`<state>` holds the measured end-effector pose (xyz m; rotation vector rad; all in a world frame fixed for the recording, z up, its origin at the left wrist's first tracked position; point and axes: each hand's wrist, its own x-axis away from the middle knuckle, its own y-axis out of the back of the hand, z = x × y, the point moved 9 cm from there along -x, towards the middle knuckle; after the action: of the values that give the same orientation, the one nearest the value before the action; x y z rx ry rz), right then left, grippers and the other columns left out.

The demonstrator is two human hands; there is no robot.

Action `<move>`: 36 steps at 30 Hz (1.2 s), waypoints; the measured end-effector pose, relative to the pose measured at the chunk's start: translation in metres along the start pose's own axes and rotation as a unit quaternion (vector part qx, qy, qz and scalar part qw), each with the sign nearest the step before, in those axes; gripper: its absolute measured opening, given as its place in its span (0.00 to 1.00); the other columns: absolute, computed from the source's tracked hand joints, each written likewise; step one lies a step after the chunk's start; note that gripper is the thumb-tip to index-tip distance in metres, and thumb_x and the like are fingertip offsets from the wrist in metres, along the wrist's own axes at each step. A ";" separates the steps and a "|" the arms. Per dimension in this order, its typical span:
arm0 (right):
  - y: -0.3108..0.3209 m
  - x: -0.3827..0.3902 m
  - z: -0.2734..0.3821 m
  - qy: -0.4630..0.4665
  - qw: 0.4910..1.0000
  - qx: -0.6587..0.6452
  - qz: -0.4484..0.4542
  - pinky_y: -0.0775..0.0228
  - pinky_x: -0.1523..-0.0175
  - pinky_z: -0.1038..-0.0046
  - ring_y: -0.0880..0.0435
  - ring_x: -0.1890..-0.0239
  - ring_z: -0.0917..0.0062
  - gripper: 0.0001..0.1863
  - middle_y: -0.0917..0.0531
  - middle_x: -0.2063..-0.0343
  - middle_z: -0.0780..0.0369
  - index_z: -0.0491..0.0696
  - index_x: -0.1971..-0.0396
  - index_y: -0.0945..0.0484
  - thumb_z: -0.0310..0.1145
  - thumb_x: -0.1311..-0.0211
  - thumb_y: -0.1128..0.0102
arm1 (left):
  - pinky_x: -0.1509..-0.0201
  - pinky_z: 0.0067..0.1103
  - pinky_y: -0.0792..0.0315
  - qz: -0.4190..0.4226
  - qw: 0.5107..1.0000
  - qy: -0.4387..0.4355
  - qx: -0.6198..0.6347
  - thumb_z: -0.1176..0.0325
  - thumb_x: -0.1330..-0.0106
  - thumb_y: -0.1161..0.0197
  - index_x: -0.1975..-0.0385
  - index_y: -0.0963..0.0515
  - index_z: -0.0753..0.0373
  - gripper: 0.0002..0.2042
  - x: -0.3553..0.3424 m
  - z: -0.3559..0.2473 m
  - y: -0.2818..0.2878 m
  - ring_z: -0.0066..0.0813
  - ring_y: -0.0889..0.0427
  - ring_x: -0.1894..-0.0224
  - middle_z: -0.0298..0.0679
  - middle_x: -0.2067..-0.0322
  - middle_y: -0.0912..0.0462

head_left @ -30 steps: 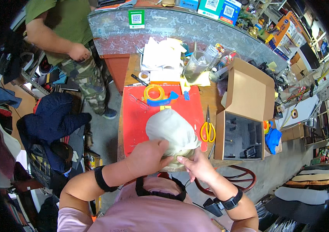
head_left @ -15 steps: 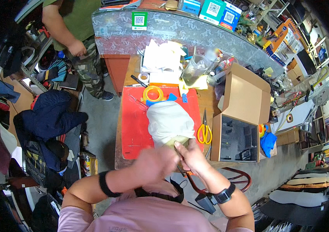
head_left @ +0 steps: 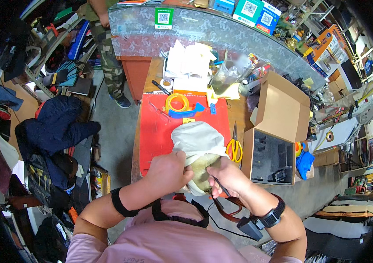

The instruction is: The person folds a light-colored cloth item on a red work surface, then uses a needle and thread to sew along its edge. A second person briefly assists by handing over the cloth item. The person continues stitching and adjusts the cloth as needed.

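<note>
A rounded, padded piece with a white cover (head_left: 197, 136) lies at the table's front edge, its near side showing a beige-yellow surface (head_left: 199, 168). My left hand (head_left: 169, 170) is closed at the left edge of this piece, seemingly pinching the cover's edge; the fingertips are partly hidden. In my right hand (head_left: 231, 175) is a thin dark tool (head_left: 220, 186), its tip close to the beige surface; I cannot make out its exact kind. Yellow-handled scissors (head_left: 234, 149) lie just right of the piece.
Under the piece lies a red mat (head_left: 153, 144) with a yellow tape roll (head_left: 177, 102) on it. An open cardboard box (head_left: 247, 158) stands at the right. Papers (head_left: 190, 61) and a clear jug (head_left: 226, 74) are at the back. Someone in camouflage trousers (head_left: 107, 57) stands far left.
My hands have moved apart, the left to the piece's left edge, the right rightward with the dark tool. More of the beige surface shows. The whole view has shifted slightly.
</note>
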<state>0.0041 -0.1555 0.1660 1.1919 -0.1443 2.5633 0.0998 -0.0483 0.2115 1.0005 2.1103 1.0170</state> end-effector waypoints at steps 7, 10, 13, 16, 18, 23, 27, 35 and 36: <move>-0.003 -0.022 0.019 0.144 0.983 -0.116 0.007 0.30 0.84 0.77 0.29 0.92 0.76 0.17 0.27 0.85 0.60 0.34 0.50 0.39 0.27 0.35 0.54 | 0.76 0.37 0.29 -0.001 0.999 0.000 -0.047 0.64 0.50 0.42 0.79 0.29 0.65 0.10 0.002 0.033 0.007 0.46 0.22 0.79 0.47 0.82 0.24; 0.026 -0.037 -0.005 0.330 0.931 0.114 -0.106 0.28 0.68 0.79 0.23 0.76 0.78 0.22 0.24 0.75 0.60 0.40 0.45 0.35 0.26 0.41 0.46 | 0.75 0.38 0.29 -0.044 0.996 0.068 -0.037 0.65 0.50 0.42 0.80 0.29 0.64 0.09 -0.002 0.065 0.009 0.49 0.23 0.77 0.49 0.82 0.25; 0.028 -0.028 -0.010 0.357 0.865 0.298 -0.188 0.31 0.58 0.80 0.24 0.66 0.80 0.23 0.24 0.70 0.65 0.45 0.52 0.25 0.16 0.52 0.43 | 0.73 0.38 0.28 -0.100 0.986 0.123 -0.045 0.64 0.49 0.44 0.82 0.27 0.64 0.09 -0.002 0.102 0.022 0.47 0.22 0.78 0.48 0.82 0.24; 0.045 -0.036 -0.032 0.329 0.910 0.222 -0.122 0.31 0.56 0.78 0.22 0.63 0.74 0.19 0.24 0.66 0.60 0.44 0.53 0.25 0.17 0.47 0.48 | 0.71 0.37 0.29 -0.109 0.985 0.119 -0.064 0.67 0.51 0.43 0.82 0.28 0.65 0.08 0.001 0.120 0.026 0.48 0.23 0.77 0.49 0.80 0.24; 0.055 -0.038 -0.040 0.333 0.928 0.145 -0.088 0.34 0.48 0.78 0.24 0.57 0.73 0.21 0.23 0.62 0.60 0.45 0.54 0.24 0.14 0.49 0.50 | 0.71 0.36 0.29 -0.146 0.984 0.068 -0.078 0.69 0.52 0.43 0.83 0.29 0.66 0.07 0.000 0.119 0.032 0.49 0.24 0.76 0.49 0.78 0.24; 0.037 -0.029 -0.027 0.417 0.887 0.158 -0.124 0.36 0.43 0.70 0.30 0.47 0.71 0.13 0.27 0.52 0.63 0.46 0.59 0.22 0.21 0.47 0.41 | 0.69 0.29 0.30 -0.013 0.966 0.180 0.185 0.67 0.43 0.41 0.73 0.28 0.67 0.09 -0.015 0.143 0.015 0.39 0.25 0.72 0.44 0.77 0.26; 0.052 -0.046 -0.030 0.446 0.861 0.101 -0.221 0.37 0.47 0.71 0.27 0.54 0.71 0.13 0.24 0.60 0.60 0.43 0.72 0.22 0.34 0.34 0.52 | 0.66 0.25 0.31 -0.002 0.947 0.118 0.299 0.63 0.35 0.43 0.64 0.28 0.67 0.12 -0.023 0.151 -0.008 0.30 0.26 0.69 0.42 0.73 0.26; 0.073 -0.047 -0.039 0.408 0.838 0.110 -0.345 0.36 0.65 0.72 0.27 0.73 0.71 0.17 0.25 0.80 0.61 0.44 0.80 0.28 0.34 0.32 0.57 | 0.57 0.18 0.33 0.109 0.828 0.230 0.499 0.71 0.34 0.45 0.62 0.27 0.67 0.07 0.026 0.170 -0.088 0.17 0.30 0.63 0.31 0.67 0.27; 0.076 -0.047 -0.042 0.397 0.842 0.100 -0.351 0.36 0.63 0.72 0.27 0.73 0.72 0.17 0.25 0.80 0.62 0.44 0.80 0.28 0.34 0.32 0.56 | 0.56 0.19 0.32 0.087 0.810 0.219 0.537 0.72 0.35 0.44 0.61 0.26 0.66 0.07 0.030 0.165 -0.092 0.17 0.29 0.61 0.30 0.65 0.26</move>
<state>-0.0220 -0.2295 0.1062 0.0699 0.6360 2.1762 0.1731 0.0005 0.0421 1.5798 3.1060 -0.0307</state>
